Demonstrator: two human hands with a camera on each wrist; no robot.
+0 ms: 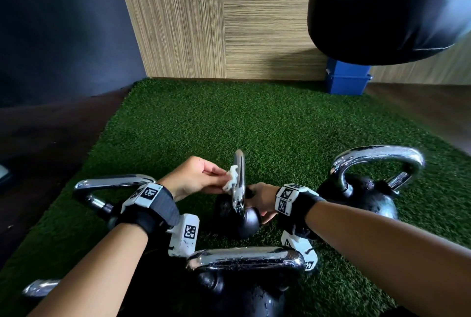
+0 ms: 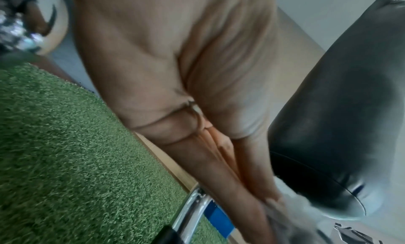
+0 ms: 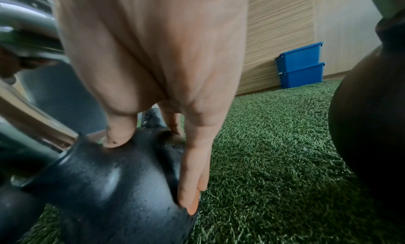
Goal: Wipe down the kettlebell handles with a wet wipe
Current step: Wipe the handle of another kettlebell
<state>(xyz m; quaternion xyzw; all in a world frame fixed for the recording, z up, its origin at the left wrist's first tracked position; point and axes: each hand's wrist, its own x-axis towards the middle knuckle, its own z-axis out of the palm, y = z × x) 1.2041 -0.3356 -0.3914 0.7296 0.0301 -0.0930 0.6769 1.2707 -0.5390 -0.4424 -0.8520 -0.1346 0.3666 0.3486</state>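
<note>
Midway through, by the look of it: left hand [image 1: 196, 176] pinching a crumpled white wet wipe [image 1: 232, 176] against the chrome handle [image 1: 239, 179] of the small middle kettlebell [image 1: 244, 220] on the green turf [image 1: 254, 118]. Right hand [image 1: 262, 202] steadying its matte black ball, fingers [image 3: 192, 178] straight and pressed together. Droplets on the nearest kettlebell handle [image 1: 244, 256] and the right kettlebell handle [image 1: 377, 156] suggest wiping done there; left kettlebell handle [image 1: 112, 181] unclear.

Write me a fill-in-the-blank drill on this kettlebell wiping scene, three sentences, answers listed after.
1. The left hand pinches a white ____ against the chrome handle.
2. The right hand steadies the small kettlebell by its ____ body.
3. The kettlebells stand on green ____.

Missing words: wipe; black; turf
</note>
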